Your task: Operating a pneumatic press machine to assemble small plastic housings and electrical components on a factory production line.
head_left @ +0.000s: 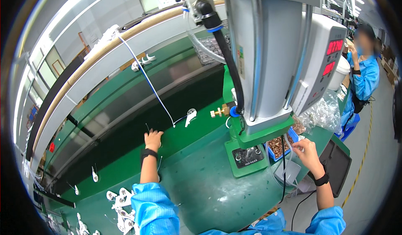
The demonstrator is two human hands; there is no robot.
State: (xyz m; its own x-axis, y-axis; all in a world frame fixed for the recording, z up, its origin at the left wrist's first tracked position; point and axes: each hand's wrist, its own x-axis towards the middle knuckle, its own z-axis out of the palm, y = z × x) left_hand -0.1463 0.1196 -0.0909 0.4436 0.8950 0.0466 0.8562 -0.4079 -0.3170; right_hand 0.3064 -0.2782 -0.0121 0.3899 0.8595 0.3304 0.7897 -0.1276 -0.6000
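Observation:
My left hand (153, 139) reaches out to the near edge of the dark conveyor belt (125, 109), fingers curled on the belt with a thin wire by it; what it grips is too small to tell. A white plastic part with a wire (190, 117) lies on the belt just right of it. My right hand (305, 150) is at the blue bin of small copper-coloured parts (279, 146), fingertips pinched at its rim beside the press. Both wrists wear black bands, and both sleeves are blue.
A green pneumatic press (251, 151) with a grey cylinder (264, 59) stands between my hands. A controller with red digits (331, 59) sits right of it. Several white parts (121, 201) lie on the green bench at lower left. A person in blue (364, 71) stands at far right.

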